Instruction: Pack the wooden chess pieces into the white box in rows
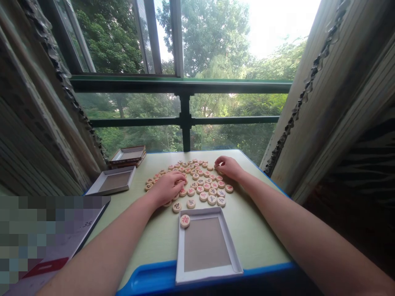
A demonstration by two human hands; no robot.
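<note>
Pale table (253, 244); near white tray (206, 246) holds red-marked disc (185, 221).

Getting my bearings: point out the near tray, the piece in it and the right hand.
Near tray (207, 244), head view: its bare floor.
Piece (185, 221), head view: its top face.
Right hand (229, 167), head view: back of the hand.
</note>
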